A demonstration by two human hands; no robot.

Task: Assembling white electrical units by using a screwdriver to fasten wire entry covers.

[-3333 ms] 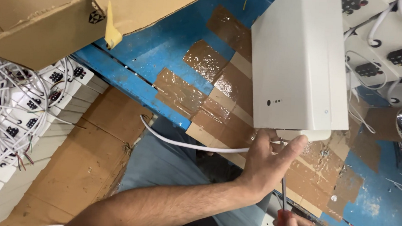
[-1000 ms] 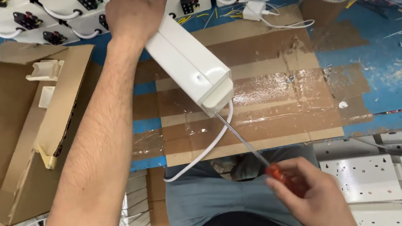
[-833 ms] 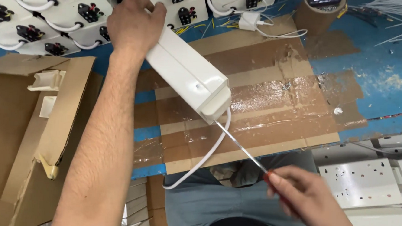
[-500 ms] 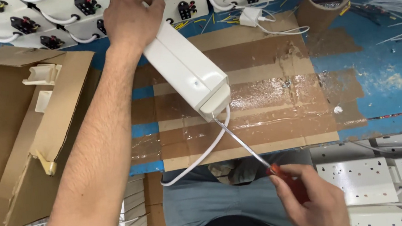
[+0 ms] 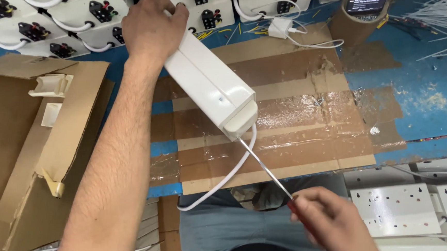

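- Left hand [image 5: 154,25] clamps the white box [image 5: 210,86], tilted over the taped tabletop [image 5: 416,96].
- Right hand [image 5: 338,228] pinches the screwdriver [image 5: 270,172], tip at the box's near end.
- End screw not finished; cord [image 5: 225,175] hangs loose.

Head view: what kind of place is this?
Likely a small electrical assembly bench: rows of white socket boxes, a white casing worked with a screwdriver, and a taped blue worktable.
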